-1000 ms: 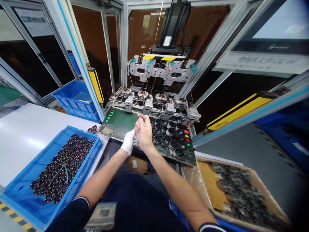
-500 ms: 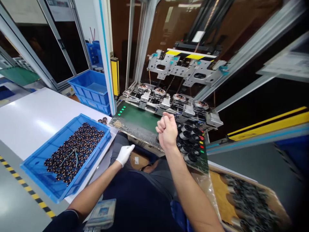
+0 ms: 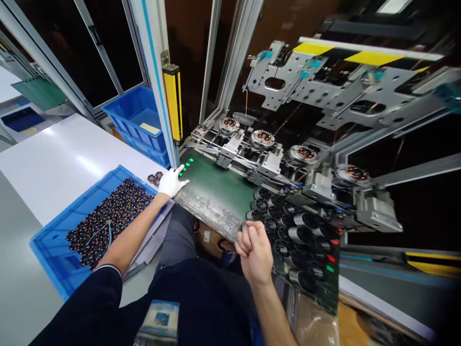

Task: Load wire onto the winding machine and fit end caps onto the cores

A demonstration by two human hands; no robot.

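My left hand (image 3: 171, 182), in a white glove, is open with fingers apart at the left edge of the green mat (image 3: 216, 185). Its fingertips are at the lit green buttons (image 3: 183, 169); whether one is pressed I cannot tell. My bare right hand (image 3: 256, 251) is closed at the mat's front edge, left of the black and silver motor housings (image 3: 302, 233). Its curled fingers hide whatever may be inside. Behind the mat is a winding machine with copper-wound stators (image 3: 263, 137) on its round holders.
At left a blue tray (image 3: 54, 257) holds many copper-wound stators and pliers (image 3: 109, 230). Several loose stators (image 3: 155, 178) lie beside it on the white table (image 3: 65, 154). Blue bins (image 3: 133, 113) stand behind. A perforated metal plate (image 3: 306, 84) hangs over the holders; red and green lights (image 3: 331, 259) are at right.
My left hand has moved up from my lap to the green buttons and its fingers have spread. My right hand has come down toward the mat's front edge, still closed. The view has shifted closer to the machine.
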